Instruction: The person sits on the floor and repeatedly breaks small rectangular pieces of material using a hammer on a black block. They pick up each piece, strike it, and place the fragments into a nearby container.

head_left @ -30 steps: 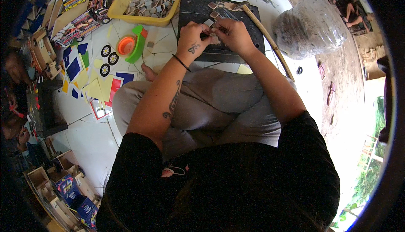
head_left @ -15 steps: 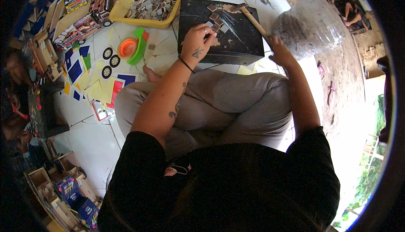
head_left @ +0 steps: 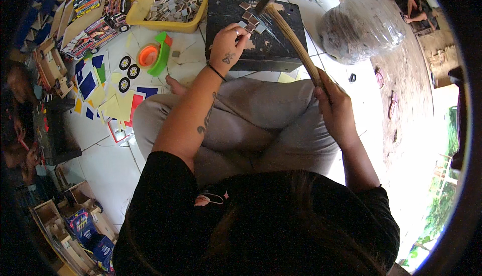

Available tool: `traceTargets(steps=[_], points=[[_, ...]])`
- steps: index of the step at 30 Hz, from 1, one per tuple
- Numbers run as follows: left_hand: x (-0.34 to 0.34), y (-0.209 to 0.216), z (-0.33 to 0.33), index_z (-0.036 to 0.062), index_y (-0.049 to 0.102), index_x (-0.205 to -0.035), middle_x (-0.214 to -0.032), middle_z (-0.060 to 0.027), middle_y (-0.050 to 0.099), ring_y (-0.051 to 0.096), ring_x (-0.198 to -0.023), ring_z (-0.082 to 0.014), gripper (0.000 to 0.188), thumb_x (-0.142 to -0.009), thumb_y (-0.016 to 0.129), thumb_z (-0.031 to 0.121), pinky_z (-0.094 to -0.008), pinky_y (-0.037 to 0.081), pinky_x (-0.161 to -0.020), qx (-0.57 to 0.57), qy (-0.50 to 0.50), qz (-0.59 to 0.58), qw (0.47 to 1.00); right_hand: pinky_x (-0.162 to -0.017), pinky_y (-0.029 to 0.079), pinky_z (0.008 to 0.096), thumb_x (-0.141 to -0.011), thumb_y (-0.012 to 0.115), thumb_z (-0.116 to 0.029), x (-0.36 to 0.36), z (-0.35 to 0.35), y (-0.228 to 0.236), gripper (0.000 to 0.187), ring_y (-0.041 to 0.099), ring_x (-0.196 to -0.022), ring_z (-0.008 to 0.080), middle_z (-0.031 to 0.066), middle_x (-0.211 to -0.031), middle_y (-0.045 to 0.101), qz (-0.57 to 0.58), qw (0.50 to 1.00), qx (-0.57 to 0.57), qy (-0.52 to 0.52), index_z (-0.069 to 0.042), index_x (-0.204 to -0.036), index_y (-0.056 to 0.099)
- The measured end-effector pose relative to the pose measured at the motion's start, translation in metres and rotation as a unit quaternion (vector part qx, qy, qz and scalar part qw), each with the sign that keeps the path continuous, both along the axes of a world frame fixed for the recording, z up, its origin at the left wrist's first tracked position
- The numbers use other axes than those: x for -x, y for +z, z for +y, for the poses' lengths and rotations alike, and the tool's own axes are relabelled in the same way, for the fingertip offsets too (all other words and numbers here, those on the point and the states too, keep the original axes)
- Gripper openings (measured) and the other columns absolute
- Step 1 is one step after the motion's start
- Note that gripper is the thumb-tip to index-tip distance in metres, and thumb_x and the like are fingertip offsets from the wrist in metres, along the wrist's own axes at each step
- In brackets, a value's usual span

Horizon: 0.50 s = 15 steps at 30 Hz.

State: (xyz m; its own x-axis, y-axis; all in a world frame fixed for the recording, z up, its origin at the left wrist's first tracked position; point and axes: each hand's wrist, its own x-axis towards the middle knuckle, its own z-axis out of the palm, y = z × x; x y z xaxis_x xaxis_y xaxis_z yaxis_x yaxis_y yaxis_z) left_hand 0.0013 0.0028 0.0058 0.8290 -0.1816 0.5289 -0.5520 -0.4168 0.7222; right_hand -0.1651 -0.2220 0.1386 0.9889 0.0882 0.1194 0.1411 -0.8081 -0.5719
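Observation:
My right hand (head_left: 335, 107) is closed round the wooden handle of a hammer (head_left: 295, 42). The hammer's head is raised above a black box-shaped block (head_left: 281, 64). My left hand (head_left: 228, 45) rests at the block's left side, thumb and fingertips pinched together at the small square pieces (head_left: 260, 28). Whatever lies between those fingertips is too small to make out. These flat squares, brown and grey, sit in a loose cluster on the scuffed top of the block.
A yellow basin (head_left: 211, 0) full of similar squares stands beyond the block on the left. Nearer lie an orange-and-green container (head_left: 161, 60), black toy wheels (head_left: 124, 85) and coloured paper scraps (head_left: 103, 97). A plastic-wrapped bundle (head_left: 361, 30) stands right; toy trucks (head_left: 93, 37) stand far left.
My right hand has closed on the hammer's handle and drawn back toward me. The hammer's head has lifted off the block and moved left. My left hand stays pinched near the squares.

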Motion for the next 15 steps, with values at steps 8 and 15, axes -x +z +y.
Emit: traceTargets(steps=[8,15], points=[[-0.0006,-0.0029,0.0015,0.0009,0.062,-0.080,-0.080,-0.0122,0.060,0.061,-0.069,-0.0274,0.008,-0.082,0.065,0.008,-0.0336,0.047,-0.060,-0.023,0.007,-0.036,0.999,-0.074,0.050,0.0409,-0.090,0.053,-0.009,0.0028,0.0036,-0.0067,0.040,0.064,-0.089,0.0369,0.0226,-0.100,0.063,0.000,1.000,0.005,-0.002,-0.006,-0.130,0.048],[0.0010,-0.0059,0.0036,0.0008,0.063,-0.083,-0.082,-0.0112,0.062,0.062,-0.070,-0.0269,0.007,-0.083,0.064,0.008,-0.0325,0.049,-0.060,-0.047,0.003,-0.035,0.998,-0.076,0.050,0.0421,-0.090,0.054,-0.010,0.0048,0.0023,-0.0119,0.040,0.063,-0.091,0.0368,0.0230,-0.103,0.061,0.029,0.999,-0.010,-0.015,-0.007,-0.130,0.048]])
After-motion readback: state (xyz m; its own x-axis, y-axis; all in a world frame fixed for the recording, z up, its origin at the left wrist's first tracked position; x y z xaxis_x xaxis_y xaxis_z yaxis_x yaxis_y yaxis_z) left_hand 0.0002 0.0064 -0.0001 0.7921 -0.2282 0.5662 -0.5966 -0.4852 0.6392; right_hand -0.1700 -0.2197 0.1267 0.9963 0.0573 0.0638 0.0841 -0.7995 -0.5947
